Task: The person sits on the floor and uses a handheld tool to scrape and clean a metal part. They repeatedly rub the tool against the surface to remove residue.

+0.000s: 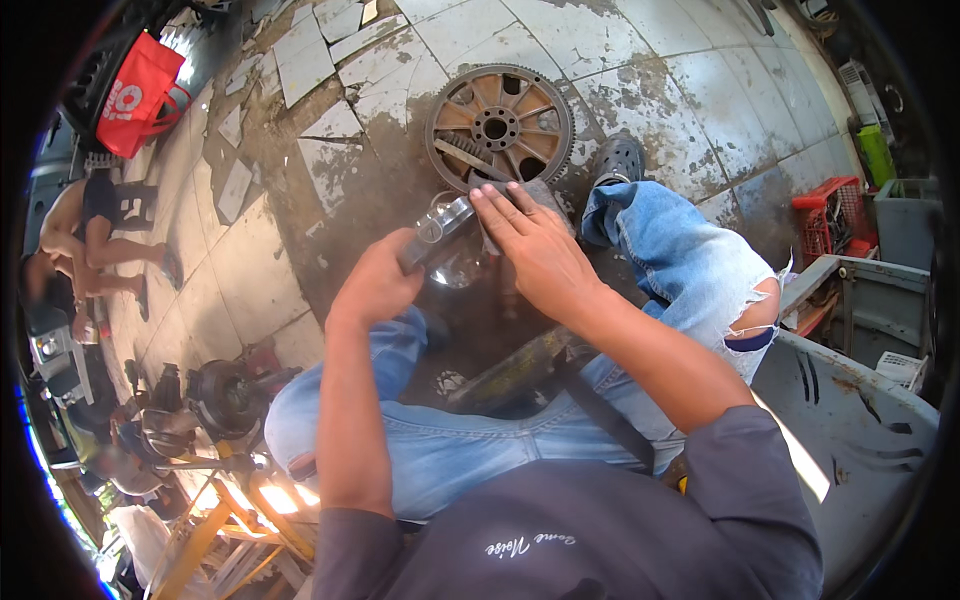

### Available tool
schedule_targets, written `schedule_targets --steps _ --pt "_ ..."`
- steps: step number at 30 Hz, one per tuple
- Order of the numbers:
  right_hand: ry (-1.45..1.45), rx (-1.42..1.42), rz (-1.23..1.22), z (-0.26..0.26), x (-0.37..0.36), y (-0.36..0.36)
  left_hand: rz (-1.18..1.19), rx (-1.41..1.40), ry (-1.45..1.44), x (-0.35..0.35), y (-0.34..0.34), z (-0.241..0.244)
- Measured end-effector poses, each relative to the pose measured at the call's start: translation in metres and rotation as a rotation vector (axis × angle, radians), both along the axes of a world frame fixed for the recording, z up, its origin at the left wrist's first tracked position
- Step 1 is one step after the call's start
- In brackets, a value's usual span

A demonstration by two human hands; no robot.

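My left hand [381,279] grips a shiny machined metal part [442,225] by its near left end. A round recess shows on the part's upper face. My right hand [538,251] lies over a dark grey cloth [553,196], fingers stretched out, pressing it against the metal part's right end. Below the part is a shiny, rounded surface [457,271], too blurred to name. Just beyond my hands, a ring-toothed flywheel [496,129] with rusty spokes lies flat on the floor. A brush with a long handle [471,159] rests across its near left side.
Broken floor tiles [303,60] lie ahead on the left. A grey metal box [840,420] and a red plastic crate [825,201] stand on my right. To my left are greasy machine parts [225,397], a yellow metal frame [195,540] and a crouching person [82,247].
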State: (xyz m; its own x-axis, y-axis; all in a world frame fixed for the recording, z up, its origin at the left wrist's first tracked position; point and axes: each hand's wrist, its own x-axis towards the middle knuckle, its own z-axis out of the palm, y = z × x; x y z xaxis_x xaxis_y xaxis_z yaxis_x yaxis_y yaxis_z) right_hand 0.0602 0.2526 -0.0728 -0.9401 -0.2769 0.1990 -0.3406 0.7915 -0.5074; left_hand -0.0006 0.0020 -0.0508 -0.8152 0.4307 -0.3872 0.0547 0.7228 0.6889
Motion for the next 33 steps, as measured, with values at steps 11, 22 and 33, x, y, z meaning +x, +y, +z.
schedule_targets --steps 11,22,33 --pt "-0.063 -0.076 0.048 0.005 -0.006 0.002 0.017 0.009 -0.004 0.001 0.0 0.0" --pt "-0.064 -0.085 0.004 0.003 -0.005 -0.005 0.037 0.018 -0.044 0.001 0.003 0.005" --pt "-0.177 -0.079 -0.012 -0.003 -0.027 0.004 0.041 0.006 -0.066 0.002 0.003 0.007"
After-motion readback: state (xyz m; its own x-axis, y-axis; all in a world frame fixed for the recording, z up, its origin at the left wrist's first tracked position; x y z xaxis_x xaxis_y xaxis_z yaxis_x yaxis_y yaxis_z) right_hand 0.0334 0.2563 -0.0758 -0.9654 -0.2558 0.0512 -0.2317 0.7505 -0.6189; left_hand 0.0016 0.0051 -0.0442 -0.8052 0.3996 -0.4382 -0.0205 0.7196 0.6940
